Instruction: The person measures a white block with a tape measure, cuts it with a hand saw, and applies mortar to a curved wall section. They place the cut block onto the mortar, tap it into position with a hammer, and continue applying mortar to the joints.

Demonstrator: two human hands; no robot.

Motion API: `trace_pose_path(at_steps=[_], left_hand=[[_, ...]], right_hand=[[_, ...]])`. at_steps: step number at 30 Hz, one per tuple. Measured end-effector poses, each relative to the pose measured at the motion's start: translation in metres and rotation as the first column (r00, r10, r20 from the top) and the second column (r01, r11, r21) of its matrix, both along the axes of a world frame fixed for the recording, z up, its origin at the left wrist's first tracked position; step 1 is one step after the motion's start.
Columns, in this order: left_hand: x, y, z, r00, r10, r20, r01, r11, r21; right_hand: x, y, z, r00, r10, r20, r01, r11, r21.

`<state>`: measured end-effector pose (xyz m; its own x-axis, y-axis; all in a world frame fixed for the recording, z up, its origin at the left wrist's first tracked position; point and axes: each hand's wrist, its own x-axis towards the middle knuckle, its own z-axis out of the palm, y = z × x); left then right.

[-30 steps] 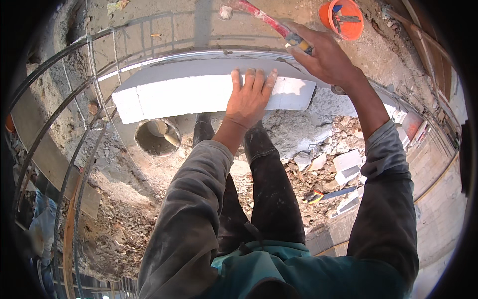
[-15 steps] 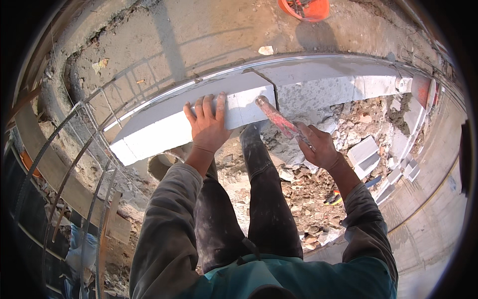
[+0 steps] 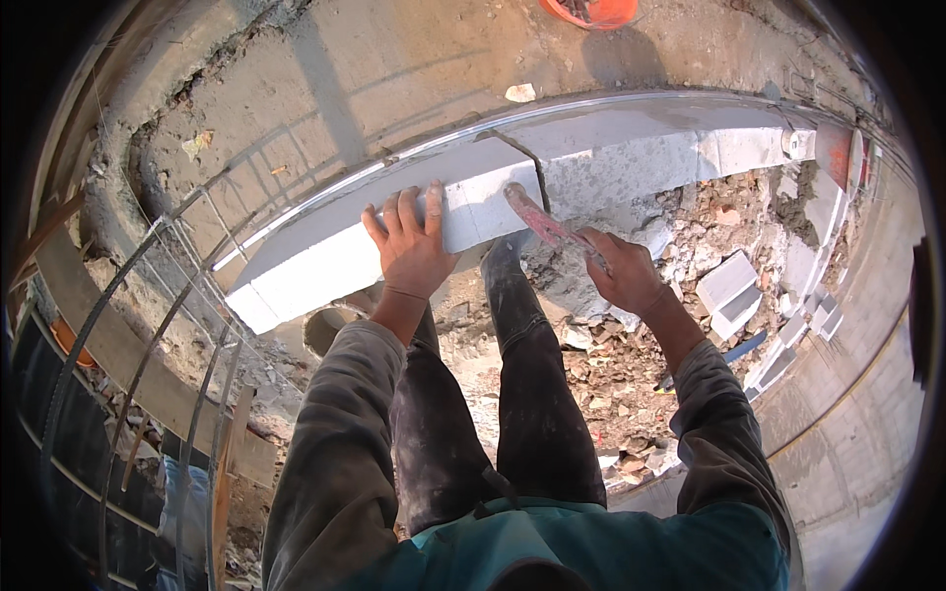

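right hand (image 3: 626,276) closed round the handle of a red-handled hammer with a pale rounded head (image 3: 545,225). left hand (image 3: 416,246) open, fingers spread over the front upper edge of a long white rectangular block (image 3: 488,207). block lies at the left end of a curved row of pale blocks (image 3: 631,163), dark joint between. hammer head at block's front face, near its right end; contact cannot be told. step in hand, as judged: working the block with the hammer while steadying it. next move calls for left fingers clear of the head, joint watched.

surface: support under block hidden; broken tan rubble (image 3: 621,384) inside the row's inner edge.

room: bent steel rebar (image 3: 158,227) at left. beyond the row's outer edge, sunlit tan ground (image 3: 434,59), then an orange plastic bucket (image 3: 596,12).
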<state>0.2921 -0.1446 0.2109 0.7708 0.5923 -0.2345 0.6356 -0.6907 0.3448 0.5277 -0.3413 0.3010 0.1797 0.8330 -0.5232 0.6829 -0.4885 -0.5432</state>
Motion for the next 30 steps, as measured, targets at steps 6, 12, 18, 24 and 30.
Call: trace_pose_path(at_steps=[6, 12, 18, 24, 30], left_hand=[[-0.006, -0.003, -0.008, 0.997, 0.019, 0.072, -0.020, 1.000, 0.020], [-0.008, -0.001, -0.006, 0.997, 0.020, 0.081, -0.017, 0.999, -0.031], [-0.014, -0.007, -0.016, 0.996, -0.010, 0.087, 0.009, 1.000, 0.009], [-0.013, -0.004, -0.016, 0.988, 0.021, 0.154, -0.020, 1.000, -0.007], [-0.010, -0.006, -0.013, 0.975, 0.067, 0.211, -0.056, 0.997, -0.059]], right_hand=[[-0.008, -0.004, -0.013, 0.995, -0.087, 0.057, 0.092, 0.990, -0.109], [-0.041, -0.002, 0.014, 0.949, -0.297, -0.107, 0.292, 0.955, -0.056], [-0.027, 0.139, 0.015, 0.997, -0.069, -0.041, 0.072, 0.994, 0.087], [0.000, 0.269, -0.119, 0.925, 0.300, 0.235, -0.280, 0.953, -0.115], [0.001, 0.255, -0.183, 0.782, 0.622, -0.040, -0.557, 0.667, -0.494]])
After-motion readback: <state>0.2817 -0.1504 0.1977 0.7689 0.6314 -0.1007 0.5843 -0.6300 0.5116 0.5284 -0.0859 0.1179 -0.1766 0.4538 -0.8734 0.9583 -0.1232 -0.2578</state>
